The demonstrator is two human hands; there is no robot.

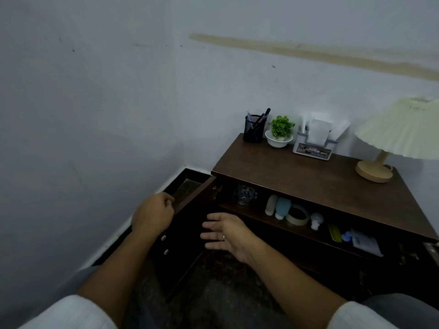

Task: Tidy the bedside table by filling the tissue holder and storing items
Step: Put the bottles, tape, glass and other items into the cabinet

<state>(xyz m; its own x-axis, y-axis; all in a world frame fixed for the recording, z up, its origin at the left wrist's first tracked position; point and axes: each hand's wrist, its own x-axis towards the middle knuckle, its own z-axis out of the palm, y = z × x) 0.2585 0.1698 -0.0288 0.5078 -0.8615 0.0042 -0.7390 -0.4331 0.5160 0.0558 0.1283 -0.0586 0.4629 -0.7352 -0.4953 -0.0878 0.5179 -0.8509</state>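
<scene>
The dark wooden bedside table (297,172) stands against the wall with its cabinet door (190,224) swung open to the left. My left hand (153,213) grips the top edge of that door. My right hand (225,233) hovers open in front of the cabinet opening, fingers straight, holding nothing. On the inner shelf (237,207) lie a glass (244,194), a white bottle (271,204), a blue bottle (282,207), a tape roll (297,214), a light bulb (316,220), a green item (334,232) and a packet (365,242). The tissue holder (314,141) on top holds white tissues.
At the back of the tabletop stand a black mesh pen cup (254,129) and a small green plant in a white bowl (280,134). A cream pleated lamp (392,141) stands at the right. The wall corner is close on the left.
</scene>
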